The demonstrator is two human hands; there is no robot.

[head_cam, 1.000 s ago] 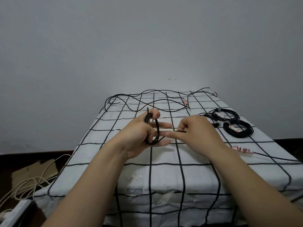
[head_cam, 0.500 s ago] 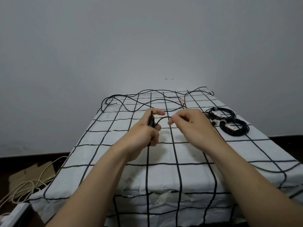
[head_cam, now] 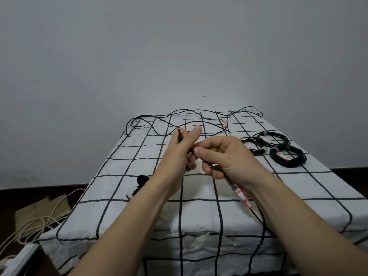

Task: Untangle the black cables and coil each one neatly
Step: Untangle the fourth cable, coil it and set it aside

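My left hand (head_cam: 178,156) grips a small black coil of cable, its end (head_cam: 180,136) sticking up past the thumb. My right hand (head_cam: 223,156) pinches the same black cable close to the left fingers; the strand runs under the right wrist, past a white and red tag (head_cam: 242,196), and down the table's front. A loose tangled black cable (head_cam: 179,122) sprawls across the far end of the table. Two finished black coils (head_cam: 288,158) (head_cam: 272,139) with white tags lie at the right.
The table (head_cam: 199,216) wears a white cloth with a black grid and stands against a grey wall. A small black object (head_cam: 142,180) lies beside my left forearm. On the floor at left are cream cords (head_cam: 39,222), cardboard and a white power strip (head_cam: 18,257).
My right hand has come closer to the left and lower, drawing the cable with its tag under my wrist. The camera has shifted, so the table sits lower in view.
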